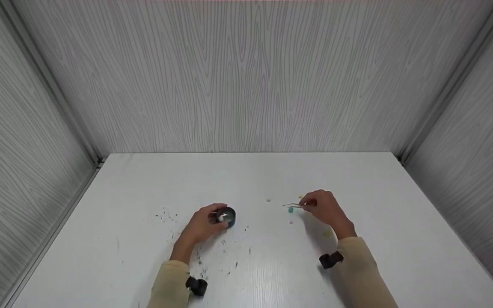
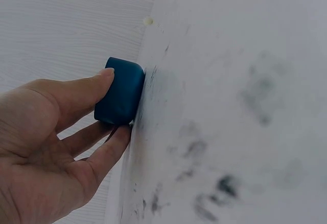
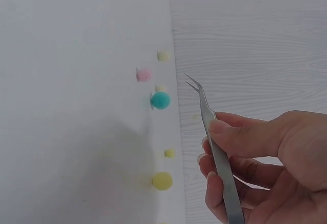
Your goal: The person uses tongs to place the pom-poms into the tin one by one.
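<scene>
Tweezers (image 3: 214,142), pinched in the right hand (image 1: 325,208), hover tips apart just above the teal ball (image 3: 160,100) on the table (image 1: 357,179). Left hand (image 1: 203,224) grips the blue cup (image 2: 120,97) (steadying it). Picking seems underway; next needs careful closing on the ball.

table (image 1: 357,179): white, dark specks lower left | cup (image 2: 120,91): dark blue | tweezers (image 3: 217,147): silver | balls: teal (image 3: 161,100), pink (image 3: 144,74), yellow (image 3: 162,180) | walls (image 1: 246,77): grey woodgrain | sleeves (image 1: 364,269): beige

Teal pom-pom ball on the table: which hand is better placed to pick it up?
Right. The right hand holds the metal tweezers, tips open beside the small teal pom-pom ball; the left hand grips the round dark-blue cup.
</scene>
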`<state>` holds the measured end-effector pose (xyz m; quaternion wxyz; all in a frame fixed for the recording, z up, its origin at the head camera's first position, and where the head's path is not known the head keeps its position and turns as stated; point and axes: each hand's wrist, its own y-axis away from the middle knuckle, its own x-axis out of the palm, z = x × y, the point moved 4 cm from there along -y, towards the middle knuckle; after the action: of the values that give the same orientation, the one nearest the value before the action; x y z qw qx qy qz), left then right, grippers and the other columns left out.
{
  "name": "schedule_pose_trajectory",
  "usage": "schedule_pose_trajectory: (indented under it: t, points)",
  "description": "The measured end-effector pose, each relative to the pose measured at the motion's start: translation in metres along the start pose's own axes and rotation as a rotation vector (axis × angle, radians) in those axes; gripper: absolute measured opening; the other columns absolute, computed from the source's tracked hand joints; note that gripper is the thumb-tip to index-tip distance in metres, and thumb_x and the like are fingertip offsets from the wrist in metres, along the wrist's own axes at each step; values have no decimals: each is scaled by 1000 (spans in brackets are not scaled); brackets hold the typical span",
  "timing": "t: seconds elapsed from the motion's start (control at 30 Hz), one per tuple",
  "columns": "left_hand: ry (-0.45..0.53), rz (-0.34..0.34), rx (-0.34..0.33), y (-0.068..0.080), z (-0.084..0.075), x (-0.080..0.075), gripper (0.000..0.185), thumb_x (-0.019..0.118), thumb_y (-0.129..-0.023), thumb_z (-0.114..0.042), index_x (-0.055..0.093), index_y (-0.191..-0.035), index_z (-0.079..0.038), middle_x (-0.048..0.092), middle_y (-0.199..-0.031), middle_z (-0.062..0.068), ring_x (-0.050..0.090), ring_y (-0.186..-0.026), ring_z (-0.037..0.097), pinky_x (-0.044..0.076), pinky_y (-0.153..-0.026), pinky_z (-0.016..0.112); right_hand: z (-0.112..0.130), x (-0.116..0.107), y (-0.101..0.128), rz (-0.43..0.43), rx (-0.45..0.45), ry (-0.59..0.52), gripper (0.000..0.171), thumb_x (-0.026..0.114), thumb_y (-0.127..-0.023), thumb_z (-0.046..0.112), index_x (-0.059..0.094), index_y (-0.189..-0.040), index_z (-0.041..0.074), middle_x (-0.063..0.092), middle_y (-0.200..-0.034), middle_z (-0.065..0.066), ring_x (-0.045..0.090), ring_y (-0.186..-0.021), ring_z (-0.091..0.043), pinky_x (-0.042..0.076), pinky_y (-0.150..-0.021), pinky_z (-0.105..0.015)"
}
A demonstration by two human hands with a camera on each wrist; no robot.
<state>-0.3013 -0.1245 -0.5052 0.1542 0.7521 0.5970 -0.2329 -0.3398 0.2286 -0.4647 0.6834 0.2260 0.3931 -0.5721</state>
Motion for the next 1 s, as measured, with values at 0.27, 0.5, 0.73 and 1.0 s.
schedule_pose_trajectory:
  t: [0.27,0.5,0.73,1.0]
  points:
    - [-7,-10,-19,0,1,0,53,75,-93,-8,59,-143,-6,64,-138,18,61,-129,40,47,-112,56,-9,-4,0,28,27,19,16,71,-91,-4,82,-98,6,75,-95,-11,58,-82,-19,49,-73,-31]
    - [-19,-21,-39,0,1,0,53,76,-92,-8,60,-142,-8,64,-138,17,61,-129,39,47,-112,55,-11,-4,0,34,64,25,15,72,-91,-1,82,-100,6,74,-94,-10,56,-82,-19,49,-74,-30]
    - [-13,-17,-52,0,2,0,54,75,-92,-8,59,-143,-9,63,-141,17,60,-130,39,46,-113,56,-10,-1,0,26,63,34,14,72,-92,0,81,-100,5,72,-93,-11,57,-84,-20,49,-74,-31]
    - [-17,-19,-44,0,1,0,54,75,-92,-8,59,-144,-8,63,-141,18,61,-130,39,46,-113,56,-14,2,-1,50,90,44,14,72,-92,-1,81,-100,6,71,-92,-11,59,-83,-20,52,-76,-36]
